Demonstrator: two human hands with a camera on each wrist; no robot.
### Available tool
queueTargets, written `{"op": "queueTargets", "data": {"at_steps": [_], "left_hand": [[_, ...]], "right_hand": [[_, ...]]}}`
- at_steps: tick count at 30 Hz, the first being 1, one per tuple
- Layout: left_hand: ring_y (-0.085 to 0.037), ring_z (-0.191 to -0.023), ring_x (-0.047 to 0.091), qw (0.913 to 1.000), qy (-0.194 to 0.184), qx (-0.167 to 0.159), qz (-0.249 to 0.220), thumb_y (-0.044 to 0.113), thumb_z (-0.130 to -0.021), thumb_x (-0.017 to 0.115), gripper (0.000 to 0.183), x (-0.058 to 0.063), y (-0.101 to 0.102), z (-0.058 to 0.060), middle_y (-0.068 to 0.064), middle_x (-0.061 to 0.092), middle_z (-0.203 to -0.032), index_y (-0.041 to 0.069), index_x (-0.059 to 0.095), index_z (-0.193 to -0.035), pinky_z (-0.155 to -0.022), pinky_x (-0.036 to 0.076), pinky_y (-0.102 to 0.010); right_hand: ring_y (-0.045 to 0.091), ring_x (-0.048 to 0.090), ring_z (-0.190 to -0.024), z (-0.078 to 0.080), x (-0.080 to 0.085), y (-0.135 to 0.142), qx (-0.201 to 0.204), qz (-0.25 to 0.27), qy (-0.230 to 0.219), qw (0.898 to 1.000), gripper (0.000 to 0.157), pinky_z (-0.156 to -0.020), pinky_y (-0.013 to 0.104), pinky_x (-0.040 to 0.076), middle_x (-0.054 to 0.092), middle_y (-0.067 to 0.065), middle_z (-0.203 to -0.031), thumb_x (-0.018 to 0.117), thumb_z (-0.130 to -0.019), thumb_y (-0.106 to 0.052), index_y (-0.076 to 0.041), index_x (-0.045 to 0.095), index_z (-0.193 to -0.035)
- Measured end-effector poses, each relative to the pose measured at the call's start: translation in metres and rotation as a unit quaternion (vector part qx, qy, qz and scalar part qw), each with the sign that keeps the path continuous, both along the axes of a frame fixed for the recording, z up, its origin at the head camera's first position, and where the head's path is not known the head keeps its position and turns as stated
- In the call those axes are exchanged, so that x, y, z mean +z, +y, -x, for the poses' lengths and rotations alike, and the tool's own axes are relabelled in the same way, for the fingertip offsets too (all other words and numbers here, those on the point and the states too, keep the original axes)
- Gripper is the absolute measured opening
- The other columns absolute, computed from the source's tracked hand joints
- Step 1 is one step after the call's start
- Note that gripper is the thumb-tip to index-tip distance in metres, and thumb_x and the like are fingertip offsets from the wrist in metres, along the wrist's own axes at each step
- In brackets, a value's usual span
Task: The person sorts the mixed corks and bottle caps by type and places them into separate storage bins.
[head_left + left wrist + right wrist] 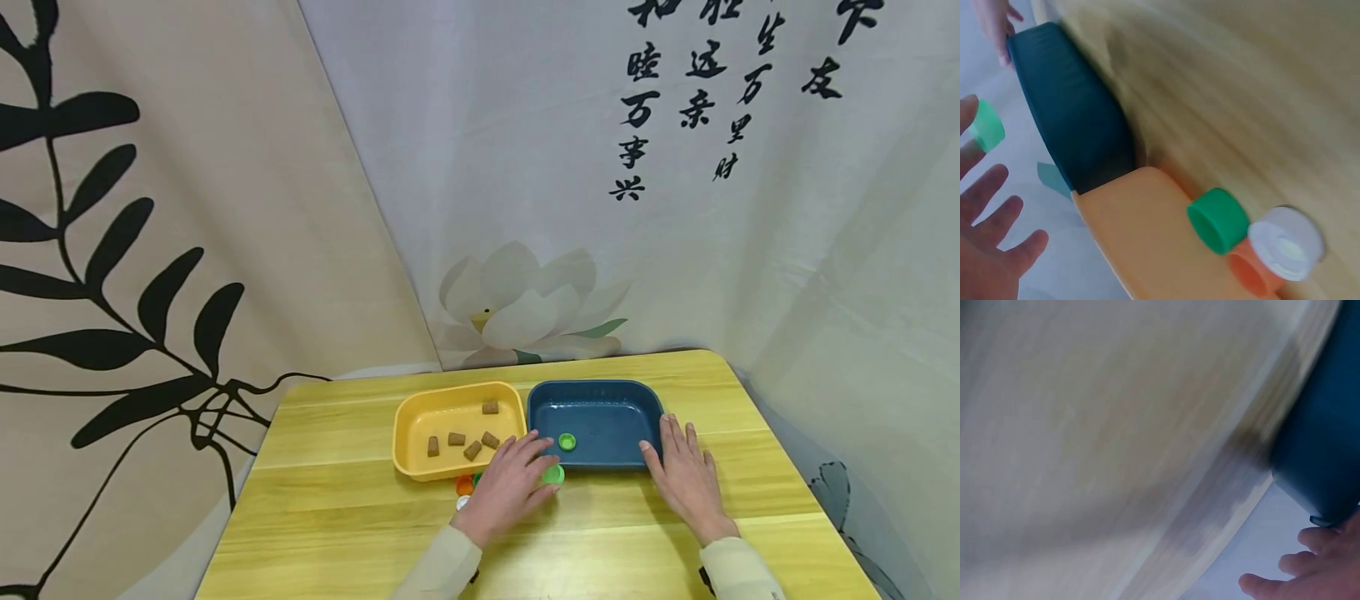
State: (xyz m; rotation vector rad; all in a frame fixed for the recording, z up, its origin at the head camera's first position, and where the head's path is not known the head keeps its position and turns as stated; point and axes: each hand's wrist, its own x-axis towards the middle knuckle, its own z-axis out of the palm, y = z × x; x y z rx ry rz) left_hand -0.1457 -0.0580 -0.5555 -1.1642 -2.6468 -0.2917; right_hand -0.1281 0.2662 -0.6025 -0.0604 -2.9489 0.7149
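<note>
My left hand (504,492) is over the front edges of the two trays, where they meet. It pinches a light green bottle cap (988,126), its other fingers spread. Another green cap (567,442) lies inside the blue tray (600,457). At that tray's right rim is my right hand (686,479), thumb over the rim and straight fingers along the outer side, touching it. In front of the yellow tray (420,471) sit a green cap (1217,220), an orange cap (1254,269) and a white cap (1288,242), partly hidden by the left hand in the head view.
Several small brown blocks (457,439) lie scattered in the yellow tray, left of the blue one. Both trays stand toward the back of a wooden table (337,533). A printed curtain (525,167) hangs behind the table.
</note>
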Motion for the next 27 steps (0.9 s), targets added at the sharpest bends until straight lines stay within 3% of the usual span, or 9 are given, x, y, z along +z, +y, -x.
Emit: {"op": "queueTargets", "data": {"at_steps": [8,20,27], "left_hand": [[-0.028,-0.146,0.044,0.9994,0.016,0.030,0.003,0.047,-0.101,0.066,0.041,0.004,0.016,0.024,-0.002,0.054,-0.152,0.021,0.070,-0.132,-0.116,0.040,-0.053],[-0.031,-0.146,0.044,0.9952,-0.002,0.090,0.040,0.041,-0.101,0.067,0.034,-0.001,0.039,0.054,-0.004,0.056,-0.149,0.023,0.071,-0.130,-0.115,0.040,-0.058],[-0.031,-0.149,0.039,0.9887,0.003,0.126,0.081,0.042,-0.101,0.067,0.035,-0.005,0.051,0.067,-0.003,0.054,-0.151,0.026,0.070,-0.132,-0.116,0.032,-0.067]], "right_hand": [[0.051,0.003,-0.155,-0.001,0.000,0.002,0.009,-0.001,-0.002,1.000,0.076,-0.109,0.083,0.011,0.014,0.027,-0.169,0.029,-0.112,-0.051,0.003,0.016,-0.163],[0.053,0.008,-0.153,-0.002,0.000,0.003,0.010,-0.007,-0.010,1.000,0.075,-0.109,0.083,0.012,0.012,0.025,-0.170,0.027,-0.112,-0.051,0.003,0.015,-0.163],[0.054,0.008,-0.153,-0.001,0.000,0.002,0.009,-0.006,-0.012,1.000,0.075,-0.109,0.083,0.011,0.012,0.026,-0.170,0.028,-0.112,-0.050,0.003,0.014,-0.163]]}}
